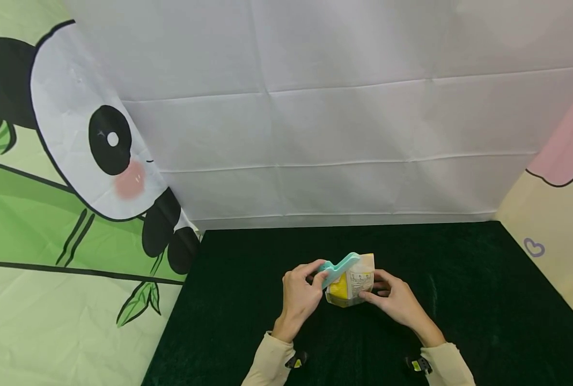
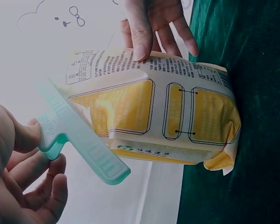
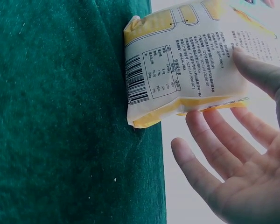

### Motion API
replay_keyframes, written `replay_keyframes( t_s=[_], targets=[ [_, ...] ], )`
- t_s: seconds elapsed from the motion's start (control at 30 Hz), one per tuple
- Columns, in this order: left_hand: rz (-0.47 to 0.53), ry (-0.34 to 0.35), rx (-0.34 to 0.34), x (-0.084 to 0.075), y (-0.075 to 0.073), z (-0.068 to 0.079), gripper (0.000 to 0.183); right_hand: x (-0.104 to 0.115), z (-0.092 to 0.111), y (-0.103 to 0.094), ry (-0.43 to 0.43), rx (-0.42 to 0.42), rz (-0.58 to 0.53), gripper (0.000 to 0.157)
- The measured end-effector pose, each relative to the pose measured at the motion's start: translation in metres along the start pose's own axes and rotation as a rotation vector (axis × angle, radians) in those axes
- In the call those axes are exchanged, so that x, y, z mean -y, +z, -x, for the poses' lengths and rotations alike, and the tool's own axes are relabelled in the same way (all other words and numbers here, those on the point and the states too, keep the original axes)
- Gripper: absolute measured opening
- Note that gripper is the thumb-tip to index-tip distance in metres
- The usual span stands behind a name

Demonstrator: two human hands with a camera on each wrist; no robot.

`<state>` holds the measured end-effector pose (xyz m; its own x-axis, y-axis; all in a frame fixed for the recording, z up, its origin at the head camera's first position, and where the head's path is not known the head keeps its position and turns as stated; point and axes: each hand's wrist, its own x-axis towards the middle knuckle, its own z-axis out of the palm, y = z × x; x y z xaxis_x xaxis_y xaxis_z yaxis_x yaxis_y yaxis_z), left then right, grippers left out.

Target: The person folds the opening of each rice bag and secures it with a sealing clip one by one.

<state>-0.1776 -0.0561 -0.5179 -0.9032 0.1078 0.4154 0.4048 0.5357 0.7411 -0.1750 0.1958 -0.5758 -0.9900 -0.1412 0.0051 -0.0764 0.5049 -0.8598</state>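
My left hand point(image 1: 301, 294) pinches a teal bag clip point(image 2: 86, 135) by its handle between thumb and fingers. The clip's long bar lies slantwise across the upper end of a yellow and white food bag point(image 1: 361, 284); whether it clamps the bag cannot be told. On the bag's other side, my right hand point(image 1: 402, 304) holds it, thumb on the printed back and some fingertips against its edge, as the right wrist view shows. The bag point(image 3: 177, 70) is full-bodied, with a barcode and small print, and its bottom is at the dark green cloth.
A dark green velvety cloth point(image 1: 238, 300) covers the table. Behind it hangs a white sheet point(image 1: 339, 128) with creases. Printed fabric with a panda point(image 1: 88, 134) stands at the left, and a cream and pink panel point(image 1: 557, 225) borders the right side.
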Motion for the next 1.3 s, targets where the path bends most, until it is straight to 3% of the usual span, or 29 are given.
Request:
replay_keyframes(
  t_s=[0.8, 1.3],
  targets=[
    [0.023, 0.035, 0.023, 0.000, -0.014, 0.013, 0.019, 0.009, 0.025, 0.022, 0.005, -0.049, -0.019, 0.057],
    [0.034, 0.039, 0.034, -0.003, -0.012, 0.010, 0.020, 0.009, 0.025, 0.022, 0.015, -0.045, -0.020, 0.059]
  ],
)
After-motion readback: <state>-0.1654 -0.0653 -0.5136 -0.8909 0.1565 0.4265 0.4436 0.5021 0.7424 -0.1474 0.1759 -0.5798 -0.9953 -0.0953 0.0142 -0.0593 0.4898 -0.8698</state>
